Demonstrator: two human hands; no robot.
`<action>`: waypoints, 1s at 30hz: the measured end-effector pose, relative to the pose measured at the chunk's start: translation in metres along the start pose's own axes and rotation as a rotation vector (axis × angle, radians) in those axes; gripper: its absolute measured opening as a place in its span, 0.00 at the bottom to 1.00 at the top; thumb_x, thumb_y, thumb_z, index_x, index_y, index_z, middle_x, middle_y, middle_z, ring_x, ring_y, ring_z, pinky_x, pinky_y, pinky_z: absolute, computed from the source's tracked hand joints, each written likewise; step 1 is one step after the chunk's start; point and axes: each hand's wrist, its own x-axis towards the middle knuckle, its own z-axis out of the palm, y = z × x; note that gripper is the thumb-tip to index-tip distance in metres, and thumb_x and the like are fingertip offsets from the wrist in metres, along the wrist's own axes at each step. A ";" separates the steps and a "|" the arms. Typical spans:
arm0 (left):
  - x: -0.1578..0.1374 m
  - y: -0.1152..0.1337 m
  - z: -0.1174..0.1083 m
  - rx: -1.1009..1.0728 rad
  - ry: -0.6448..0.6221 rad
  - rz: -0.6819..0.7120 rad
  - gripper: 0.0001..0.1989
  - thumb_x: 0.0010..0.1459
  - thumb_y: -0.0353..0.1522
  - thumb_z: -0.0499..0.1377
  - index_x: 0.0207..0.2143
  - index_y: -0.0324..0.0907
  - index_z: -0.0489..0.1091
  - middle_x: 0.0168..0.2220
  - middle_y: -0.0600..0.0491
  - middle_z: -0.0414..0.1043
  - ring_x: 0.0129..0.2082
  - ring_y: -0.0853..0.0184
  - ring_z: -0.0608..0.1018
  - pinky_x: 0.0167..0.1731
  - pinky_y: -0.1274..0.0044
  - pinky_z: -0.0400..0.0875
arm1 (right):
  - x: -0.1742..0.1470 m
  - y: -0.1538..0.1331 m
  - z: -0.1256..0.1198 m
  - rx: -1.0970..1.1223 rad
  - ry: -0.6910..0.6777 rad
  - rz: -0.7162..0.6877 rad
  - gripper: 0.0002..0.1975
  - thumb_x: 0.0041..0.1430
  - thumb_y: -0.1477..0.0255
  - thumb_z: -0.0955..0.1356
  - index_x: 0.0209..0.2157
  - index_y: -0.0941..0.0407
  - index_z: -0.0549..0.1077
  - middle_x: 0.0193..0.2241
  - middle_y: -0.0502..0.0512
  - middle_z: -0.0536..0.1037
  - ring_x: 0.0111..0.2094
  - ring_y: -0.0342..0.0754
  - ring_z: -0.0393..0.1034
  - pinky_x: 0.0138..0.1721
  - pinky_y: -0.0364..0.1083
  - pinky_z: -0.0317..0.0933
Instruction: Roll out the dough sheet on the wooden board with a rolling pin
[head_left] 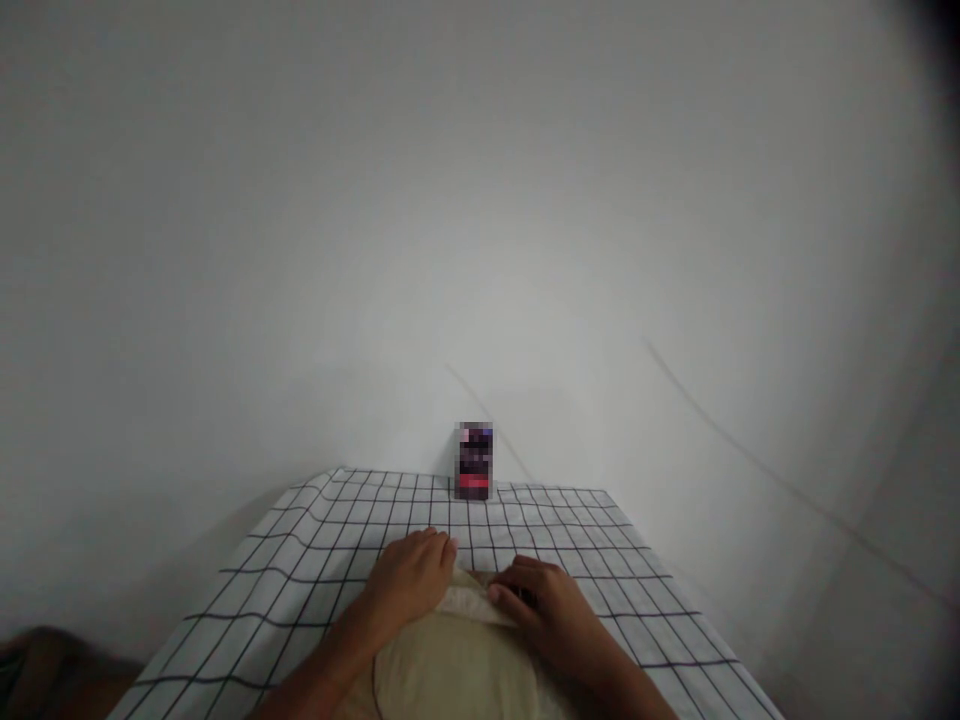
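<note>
A pale yellowish, cloth-like item (465,660) lies at the bottom middle, close to my body; its exact kind is unclear. Its far edge has a whiter band, like a fold or hem. My left hand (416,572) is closed at the left end of that edge, with the fingers bent over it. At the right end, my right hand (544,600) is closed too, thumb and curled fingers on the band. The fingertips are partly hidden, and the image is dim.
A white tablecloth with a dark grid (300,560) covers the table. At its far end, a pixelated, phone-like dark rectangle (474,462) stands upright near the pale wall (480,220). A thin line crosses the wall. Something brown (56,665) shows at lower left.
</note>
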 end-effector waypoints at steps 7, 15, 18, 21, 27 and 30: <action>-0.001 0.003 -0.003 -0.017 0.010 -0.009 0.17 0.70 0.31 0.46 0.41 0.41 0.76 0.42 0.42 0.79 0.45 0.53 0.80 0.42 0.63 0.72 | 0.004 0.013 0.006 -0.005 0.052 0.015 0.26 0.73 0.56 0.57 0.33 0.56 0.77 0.31 0.55 0.79 0.33 0.48 0.71 0.36 0.45 0.58; -0.060 0.024 0.007 -0.114 0.211 -0.013 0.22 0.73 0.38 0.44 0.60 0.43 0.69 0.60 0.42 0.73 0.61 0.50 0.72 0.61 0.53 0.62 | 0.002 0.012 0.001 0.011 0.040 0.011 0.25 0.72 0.55 0.58 0.33 0.55 0.78 0.30 0.55 0.78 0.32 0.48 0.71 0.37 0.45 0.60; -0.047 0.016 0.006 -0.141 0.122 0.018 0.23 0.73 0.37 0.43 0.60 0.43 0.70 0.61 0.41 0.73 0.61 0.50 0.72 0.61 0.53 0.62 | 0.003 0.015 0.002 -0.012 0.064 0.016 0.24 0.72 0.56 0.58 0.33 0.55 0.78 0.31 0.56 0.79 0.34 0.49 0.71 0.40 0.45 0.61; -0.015 0.003 0.000 -0.169 0.025 0.024 0.21 0.71 0.34 0.44 0.56 0.44 0.72 0.57 0.43 0.76 0.58 0.55 0.75 0.57 0.60 0.66 | 0.005 0.021 0.006 0.006 0.111 0.014 0.22 0.72 0.61 0.57 0.40 0.56 0.78 0.38 0.59 0.80 0.39 0.51 0.73 0.45 0.48 0.63; 0.000 0.002 -0.004 -0.190 0.052 -0.087 0.22 0.72 0.39 0.44 0.53 0.43 0.74 0.56 0.44 0.77 0.57 0.55 0.75 0.57 0.61 0.66 | 0.005 0.033 0.008 0.052 0.163 -0.013 0.20 0.63 0.72 0.58 0.50 0.58 0.75 0.40 0.60 0.80 0.40 0.51 0.74 0.43 0.49 0.65; -0.030 0.016 -0.002 -0.169 0.061 -0.113 0.23 0.72 0.40 0.44 0.56 0.42 0.72 0.59 0.43 0.75 0.61 0.51 0.72 0.60 0.55 0.62 | 0.004 0.035 0.006 0.072 0.129 -0.013 0.20 0.60 0.73 0.58 0.47 0.57 0.77 0.38 0.58 0.80 0.39 0.51 0.74 0.43 0.49 0.64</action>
